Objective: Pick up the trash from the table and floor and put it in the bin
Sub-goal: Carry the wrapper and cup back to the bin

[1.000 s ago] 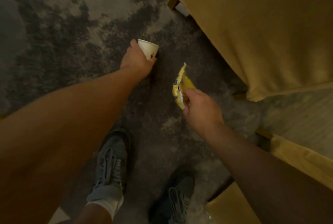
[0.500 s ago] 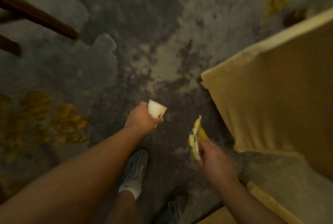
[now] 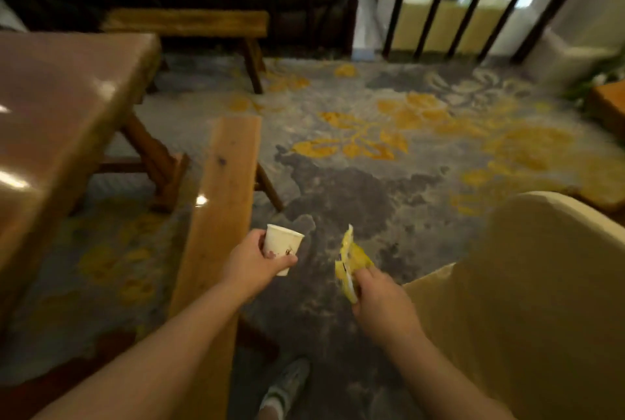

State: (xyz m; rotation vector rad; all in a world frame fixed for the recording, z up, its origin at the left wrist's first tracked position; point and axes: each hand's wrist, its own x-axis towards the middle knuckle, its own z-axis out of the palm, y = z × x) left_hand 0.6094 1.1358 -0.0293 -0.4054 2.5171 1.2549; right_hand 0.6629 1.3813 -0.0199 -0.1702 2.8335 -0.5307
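My left hand [image 3: 250, 265] grips a small white paper cup [image 3: 281, 247], held upright above the carpet beside a wooden bench. A crumpled yellow snack wrapper [image 3: 350, 260] sticks up from my right hand [image 3: 380, 298], which pinches its lower end. Both hands hover at about the same height over the dark grey patch of carpet. No bin shows in this view.
A long wooden bench [image 3: 220, 216] runs under my left arm, with a glossy wooden table [image 3: 57, 108] to its left. A yellow-covered chair [image 3: 527, 301] stands close on the right. Another bench [image 3: 189, 23] and dark railings [image 3: 436, 0] lie ahead across the grey and yellow carpet [image 3: 389, 149].
My view has lifted from the floor at my feet to the room ahead, bringing the table, benches and railing into sight. Both hands still hold the cup and wrapper.
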